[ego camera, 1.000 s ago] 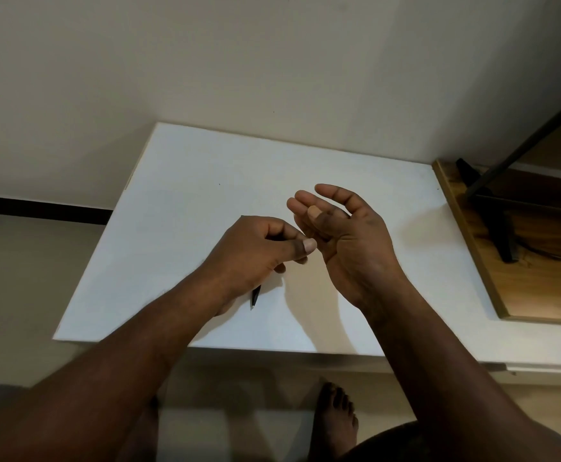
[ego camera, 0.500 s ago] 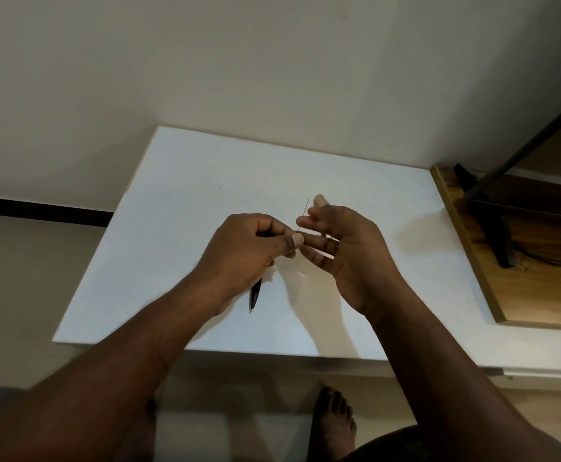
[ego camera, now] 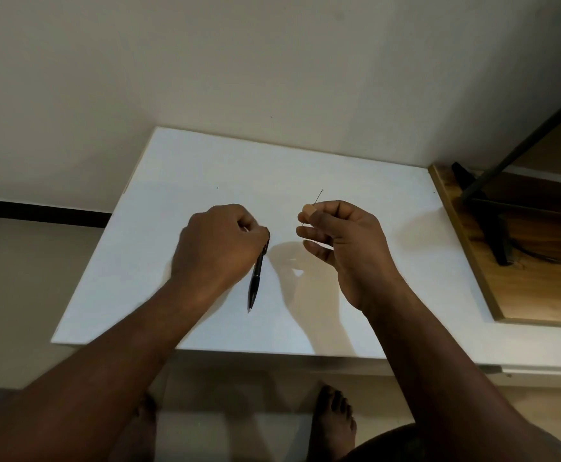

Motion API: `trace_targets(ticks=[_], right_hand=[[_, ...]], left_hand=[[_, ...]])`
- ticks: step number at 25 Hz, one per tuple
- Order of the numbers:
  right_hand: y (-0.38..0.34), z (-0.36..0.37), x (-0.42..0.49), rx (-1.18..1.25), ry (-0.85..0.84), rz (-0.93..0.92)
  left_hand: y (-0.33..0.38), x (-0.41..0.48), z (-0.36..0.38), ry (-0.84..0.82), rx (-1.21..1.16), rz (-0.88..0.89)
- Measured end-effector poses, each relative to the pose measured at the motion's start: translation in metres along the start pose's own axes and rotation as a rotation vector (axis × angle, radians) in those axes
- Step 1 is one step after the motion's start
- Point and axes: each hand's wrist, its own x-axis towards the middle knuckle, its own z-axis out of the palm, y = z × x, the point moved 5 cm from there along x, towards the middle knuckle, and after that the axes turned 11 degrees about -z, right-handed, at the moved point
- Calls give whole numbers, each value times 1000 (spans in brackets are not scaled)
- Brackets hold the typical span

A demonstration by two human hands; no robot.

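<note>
overhead, left hand [ego camera: 217,248] gripping pen [ego camera: 255,281], right hand [ego camera: 345,241] pinching thin wire [ego camera: 319,195]

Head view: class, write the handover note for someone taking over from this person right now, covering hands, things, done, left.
Left hand: grips the black pen by its upper end, tip pointing toward the person, above the white table.
Right hand: pinches a thin rod between thumb and forefinger, apart from the pen.
Done: both pieces are in hand.
Left: probably bring the hands together and feed the rod into the pen's end.
</note>
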Motion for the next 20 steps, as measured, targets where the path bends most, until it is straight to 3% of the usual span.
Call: trace_targets(ticks=[3, 7, 13, 20], right_hand=[[-2, -4, 0, -15, 30, -2], [-2, -2, -1, -40, 22, -5], [-3, -2, 0, -19, 11, 10], [-10, -3, 0, -5, 7, -33]], left_hand=[[-3, -4, 3, 86, 361, 47], [3, -9, 18, 78, 525, 87], [-4, -4, 25, 82, 508, 91], [2, -6, 16, 29, 323, 73]])
